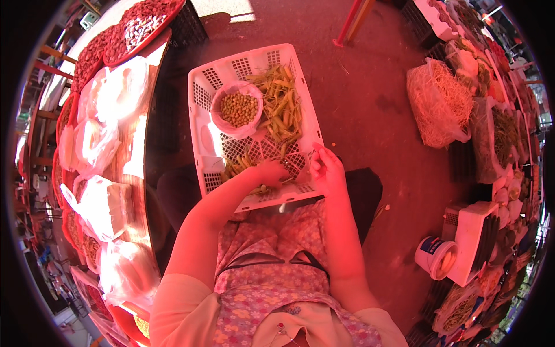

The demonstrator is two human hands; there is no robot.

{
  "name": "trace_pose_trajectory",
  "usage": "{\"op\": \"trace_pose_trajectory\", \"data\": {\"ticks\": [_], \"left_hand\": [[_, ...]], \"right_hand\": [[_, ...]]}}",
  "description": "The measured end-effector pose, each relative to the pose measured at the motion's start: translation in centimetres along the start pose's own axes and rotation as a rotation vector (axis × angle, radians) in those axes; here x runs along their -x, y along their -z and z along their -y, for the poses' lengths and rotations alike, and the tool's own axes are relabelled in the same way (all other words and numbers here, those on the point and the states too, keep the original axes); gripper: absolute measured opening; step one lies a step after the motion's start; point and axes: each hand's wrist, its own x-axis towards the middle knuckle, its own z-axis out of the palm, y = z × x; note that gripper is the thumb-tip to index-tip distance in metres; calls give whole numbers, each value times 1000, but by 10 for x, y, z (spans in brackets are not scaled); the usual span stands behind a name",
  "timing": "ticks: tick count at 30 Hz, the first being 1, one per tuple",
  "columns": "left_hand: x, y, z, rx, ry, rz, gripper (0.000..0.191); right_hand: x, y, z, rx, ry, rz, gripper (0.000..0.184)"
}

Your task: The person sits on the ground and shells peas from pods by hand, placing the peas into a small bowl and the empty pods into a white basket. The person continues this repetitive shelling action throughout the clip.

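Observation:
A white plastic crate [197, 139] with lattice walls rests across my lap. Inside it stands a round tub [236, 131] lined with a thin plastic bag and holding shelled peas [239, 110]. Yellow-green pea pods [282, 106] are heaped along the crate's right side. A smaller group of pods [236, 167] lies in the near left corner. My left hand [273, 172] reaches low into the near part of the crate, beside these pods; its fingertips are partly hidden. Over the crate's right rim, my right hand [326, 167] has its fingers curled; whether anything small is between them is unclear.
Left of me runs a wooden table [138, 195] with white plastic bags [130, 269] and red trays of dried goods [143, 30]. A bag of pale shreds [440, 102], a white bucket [435, 258] and a foam box [470, 243] stand to the right.

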Motion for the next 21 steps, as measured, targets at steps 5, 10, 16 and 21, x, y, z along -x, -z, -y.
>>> {"op": "trace_pose_trajectory", "data": {"ticks": [5, 10, 16, 21], "left_hand": [[36, 27, -13, -133, 55, 20, 26], [1, 33, -30, -157, -6, -256, 25], [-74, 10, -53, 362, 366, -233, 23], [-75, -4, -44, 460, 348, -272, 27]], "right_hand": [[14, -3, 25, -140, 71, 45, 23], [25, -6, 37, -178, 95, 84, 24], [23, -3, 38, -162, 84, 37, 25], [16, -1, 35, -164, 91, 28, 25]]}}
